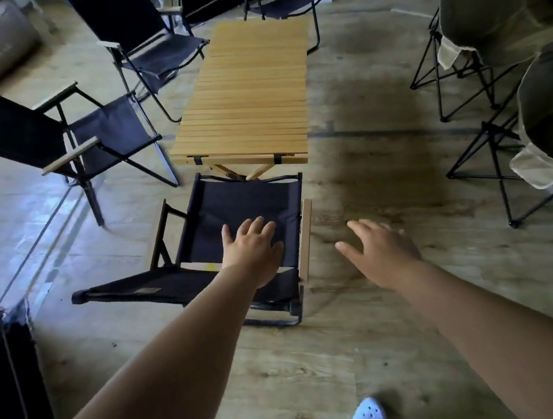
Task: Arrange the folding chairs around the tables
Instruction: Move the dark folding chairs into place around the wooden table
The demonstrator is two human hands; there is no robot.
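1. Head view: a black folding chair (234, 210) stands at 6 o'clock of the slatted table (244, 92) and faces it, so this end seems served.
2. Left hand (254, 249), fingers spread, lies over its seat and grips nothing.
3. Right hand (381, 249), fingers apart and empty, is at the chair's 3 o'clock.

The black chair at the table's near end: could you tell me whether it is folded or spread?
Spread: the chair stands open, its seat stretched flat, facing the table.
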